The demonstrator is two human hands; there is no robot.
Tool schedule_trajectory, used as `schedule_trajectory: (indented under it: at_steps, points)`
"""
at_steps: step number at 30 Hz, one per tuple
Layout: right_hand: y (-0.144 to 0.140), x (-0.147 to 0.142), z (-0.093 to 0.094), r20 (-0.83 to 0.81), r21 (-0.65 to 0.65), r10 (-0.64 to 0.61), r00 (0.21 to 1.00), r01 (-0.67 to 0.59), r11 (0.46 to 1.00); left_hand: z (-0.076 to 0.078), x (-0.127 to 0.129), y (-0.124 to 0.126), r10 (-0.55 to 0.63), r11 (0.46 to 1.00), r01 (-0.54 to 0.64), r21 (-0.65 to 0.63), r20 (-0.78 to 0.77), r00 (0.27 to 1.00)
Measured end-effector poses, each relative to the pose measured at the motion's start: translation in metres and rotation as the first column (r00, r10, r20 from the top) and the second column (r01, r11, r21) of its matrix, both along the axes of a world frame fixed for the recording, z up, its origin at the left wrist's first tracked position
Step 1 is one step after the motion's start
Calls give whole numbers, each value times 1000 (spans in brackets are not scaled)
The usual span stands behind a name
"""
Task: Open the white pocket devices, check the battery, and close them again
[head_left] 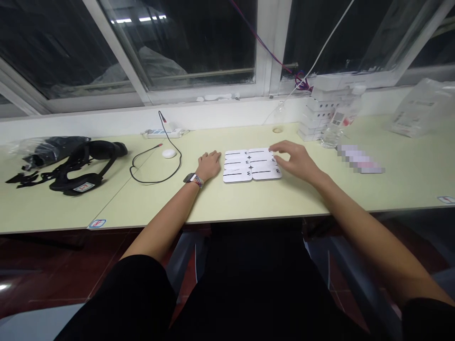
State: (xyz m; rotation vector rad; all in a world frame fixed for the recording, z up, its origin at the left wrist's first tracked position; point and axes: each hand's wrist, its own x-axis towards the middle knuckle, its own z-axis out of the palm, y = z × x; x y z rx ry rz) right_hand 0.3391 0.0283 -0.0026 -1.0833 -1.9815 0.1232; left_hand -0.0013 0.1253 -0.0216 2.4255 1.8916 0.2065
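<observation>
Several flat white cards with black lines lie in a tidy block of rows on the pale green table. My left hand rests on the table against the block's left edge, fingers loosely curled; a watch sits on that wrist. My right hand hovers over the block's right side with its fingers spread, fingertips at the upper right card. Neither hand holds anything.
A black headset with straps and a plastic bag lie at the far left. A black cable, a power strip and a small white puck sit behind. Stacked white boxes, a bottle and a clear bag stand back right.
</observation>
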Motion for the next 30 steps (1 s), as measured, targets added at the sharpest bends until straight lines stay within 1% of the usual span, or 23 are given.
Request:
schedule_trajectory:
  at_steps: [2, 4, 6, 8, 10, 13, 16, 18, 21, 22, 23, 24, 26, 28, 29, 30]
  points:
    - [-20, 0, -7, 84, -24, 65, 994, -63, 998, 6, 1, -9, -6, 1000, 5, -30, -29, 1000]
    - [-38, 0, -16, 164, -118, 116, 980, -97, 988, 12, 1, -22, -4, 998, 0, -65, -65, 998]
    - [-52, 1, -26, 196, -207, 134, 972, -92, 974, 17, 0, -38, 12, 996, -22, -91, -103, 995]
    - [-63, 1, -34, 189, -247, 121, 975, -72, 966, 20, 0, -57, 34, 993, -50, -105, -143, 989]
    - [-71, 0, -38, 172, -239, 116, 978, -73, 968, 22, 2, -76, 47, 993, -66, -98, -177, 983]
    - [-76, 0, -39, 148, -193, 119, 982, -89, 977, 26, 5, -101, 43, 994, -64, -87, -223, 974]
    - [-76, 0, -38, 166, -165, 36, 986, -8, 986, 33, 5, -126, 2, 991, -36, -132, -249, 968]
    - [-75, 0, -37, 206, -186, -14, 978, 53, 981, 39, 3, -144, -31, 986, -12, -167, -249, 968]
    - [-76, 0, -36, 231, -214, -41, 972, 92, 972, 45, 1, -174, -106, 984, 71, -165, -217, 970]
    - [-77, 0, -35, 234, -207, -52, 971, 102, 973, 46, 0, -183, -148, 983, 122, -138, -194, 970]
    - [-78, 1, -34, 242, -191, -62, 968, 110, 975, 46, 0, -191, -227, 972, 214, -94, -153, 962]
    - [-80, 3, -32, 257, -168, -65, 964, 111, 979, 47, 1, -198, -289, 957, 282, -70, -126, 949]
    - [-83, 8, -27, 291, -116, -42, 956, 79, 990, 48, 3, -208, -379, 925, 374, -67, -89, 921]
    - [-86, 13, -24, 303, -79, 13, 953, 11, 997, 50, 8, -212, -435, 899, 430, -89, -46, 899]
    - [-87, 15, -23, 294, -70, 41, 955, -22, 997, 49, 11, -213, -459, 886, 456, -78, -14, 889]
    - [-88, 16, -22, 278, -68, 64, 959, -47, 997, 48, 15, -212, -480, 876, 481, -39, 25, 877]
